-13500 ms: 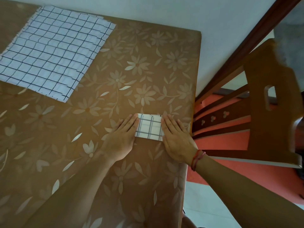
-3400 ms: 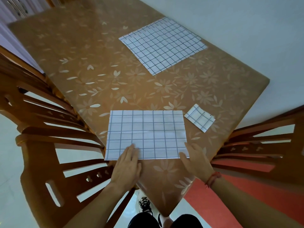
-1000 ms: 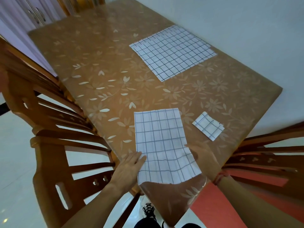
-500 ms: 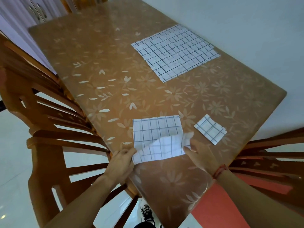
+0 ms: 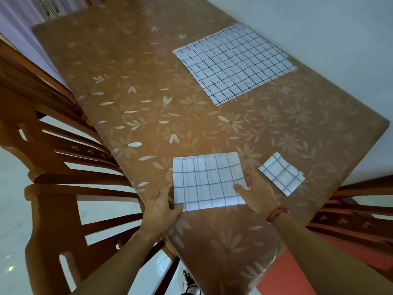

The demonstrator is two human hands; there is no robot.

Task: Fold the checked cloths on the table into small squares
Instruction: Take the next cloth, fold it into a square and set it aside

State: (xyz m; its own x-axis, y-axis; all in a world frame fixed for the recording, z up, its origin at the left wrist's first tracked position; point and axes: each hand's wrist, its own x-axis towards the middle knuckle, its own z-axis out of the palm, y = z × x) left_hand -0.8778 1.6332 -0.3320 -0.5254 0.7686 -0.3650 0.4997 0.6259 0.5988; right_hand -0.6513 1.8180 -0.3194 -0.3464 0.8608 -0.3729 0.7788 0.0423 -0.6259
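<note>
Hands meet over a part-folded checked cloth (image 5: pixel 206 179) lying flat at the near edge of a long table (image 5: pixel 148 86), whose glossy brown cover is printed with pale flowers and leaves. Left hand (image 5: pixel 161 207) lies with fingers straight along the cloth's left edge and its thumb on the near left corner. Right hand (image 5: pixel 257 192), a red thread bracelet (image 5: pixel 276 213) at its wrist, has its thumb on top of the cloth's right edge; whether it pinches or only presses cannot be told. Just right of it sits a small folded square (image 5: pixel 280 173). An unfolded checked cloth (image 5: pixel 234 62) is spread on the far side, beside the pale wall (image 5: pixel 319 28). Slatted wooden chairs stand at the left (image 5: pixel 53 158) and right (image 5: pixel 350 216), over white floor tiles (image 5: pixel 12 209).
</note>
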